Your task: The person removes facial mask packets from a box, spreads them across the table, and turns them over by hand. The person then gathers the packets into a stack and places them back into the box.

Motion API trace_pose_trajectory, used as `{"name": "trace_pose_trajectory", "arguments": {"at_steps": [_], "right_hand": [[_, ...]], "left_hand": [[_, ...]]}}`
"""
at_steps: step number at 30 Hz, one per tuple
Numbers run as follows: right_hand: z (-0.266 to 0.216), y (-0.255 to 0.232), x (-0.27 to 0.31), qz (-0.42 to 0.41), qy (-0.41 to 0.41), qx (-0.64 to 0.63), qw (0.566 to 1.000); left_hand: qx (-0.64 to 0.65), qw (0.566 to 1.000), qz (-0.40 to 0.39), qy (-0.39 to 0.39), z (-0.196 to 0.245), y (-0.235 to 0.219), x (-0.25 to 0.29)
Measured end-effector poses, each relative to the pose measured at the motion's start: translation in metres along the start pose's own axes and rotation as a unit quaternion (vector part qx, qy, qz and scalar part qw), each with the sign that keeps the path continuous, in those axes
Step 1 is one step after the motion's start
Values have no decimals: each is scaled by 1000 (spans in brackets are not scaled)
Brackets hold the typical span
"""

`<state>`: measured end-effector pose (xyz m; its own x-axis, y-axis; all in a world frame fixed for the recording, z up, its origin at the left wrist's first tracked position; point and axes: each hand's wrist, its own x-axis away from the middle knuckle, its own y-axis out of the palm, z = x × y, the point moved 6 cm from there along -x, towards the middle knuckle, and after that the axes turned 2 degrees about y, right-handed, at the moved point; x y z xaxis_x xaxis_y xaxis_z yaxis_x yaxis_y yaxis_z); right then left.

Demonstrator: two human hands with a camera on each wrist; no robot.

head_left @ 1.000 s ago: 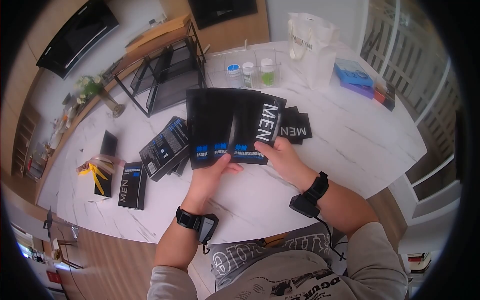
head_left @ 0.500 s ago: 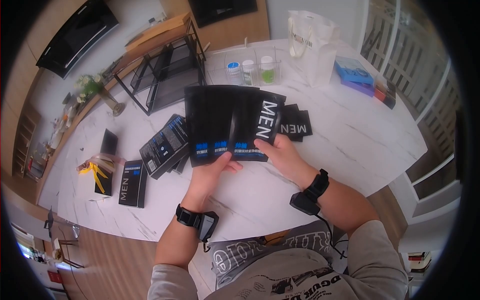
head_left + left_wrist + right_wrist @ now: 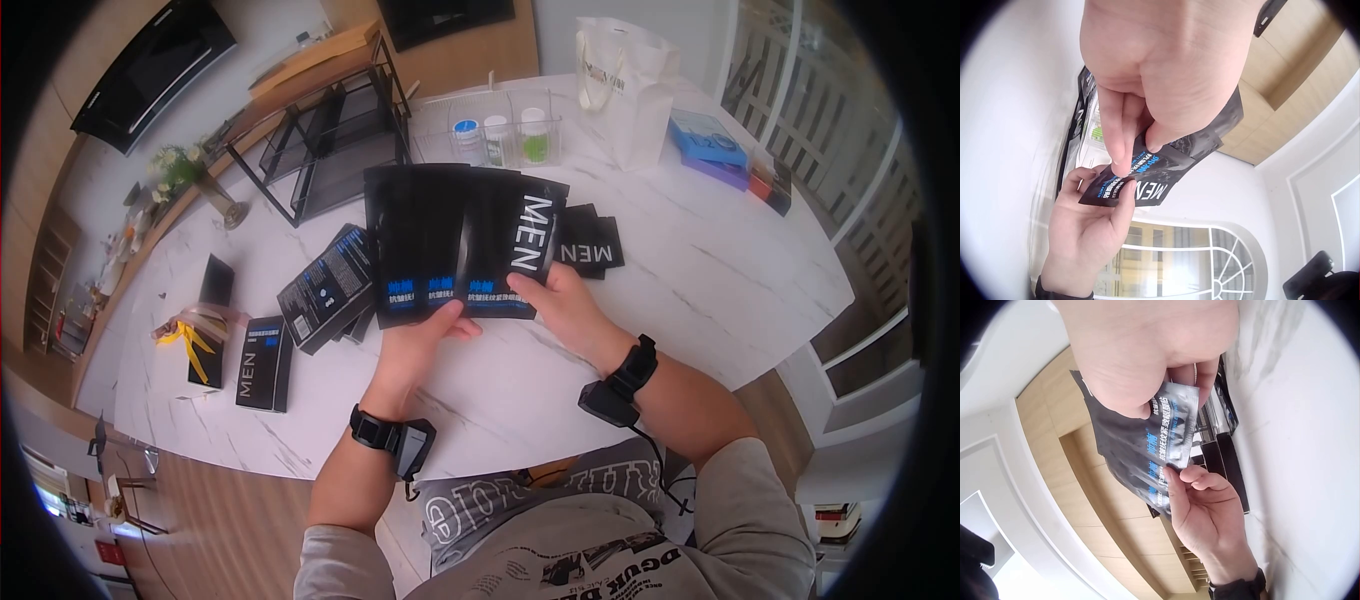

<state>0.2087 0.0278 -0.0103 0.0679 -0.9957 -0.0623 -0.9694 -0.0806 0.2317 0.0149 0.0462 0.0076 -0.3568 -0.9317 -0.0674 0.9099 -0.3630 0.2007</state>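
Both hands hold a fan of several black foil sachets with white "MEN" lettering and blue print, up over the table. My left hand pinches the lower edge near the middle, its thumb on the printed face. At the lower right corner, my right hand grips the fan with its thumb in front, beside the big "MEN". In the left wrist view the overlapping sachets lie between thumb and fingers of both hands. Behind the fan's right side, more black "MEN" sachets lie on the table.
Black boxes stand and lie left of the hands, near a ribboned black box. Behind are a black mesh rack, a clear organizer with bottles, a white paper bag and a blue box on the marble-patterned table.
The fan of sachets has shifted slightly up and to the left in the head view. Both hands keep their grip on it, nearly unmoved.
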Motion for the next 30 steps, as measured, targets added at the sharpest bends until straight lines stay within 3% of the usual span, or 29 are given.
{"name": "trace_pose_trajectory", "arguments": {"at_steps": [30], "right_hand": [[-4,1,2,-4,11,24,1000]], "left_hand": [[4,1000,20,18,0,-2,0]]}}
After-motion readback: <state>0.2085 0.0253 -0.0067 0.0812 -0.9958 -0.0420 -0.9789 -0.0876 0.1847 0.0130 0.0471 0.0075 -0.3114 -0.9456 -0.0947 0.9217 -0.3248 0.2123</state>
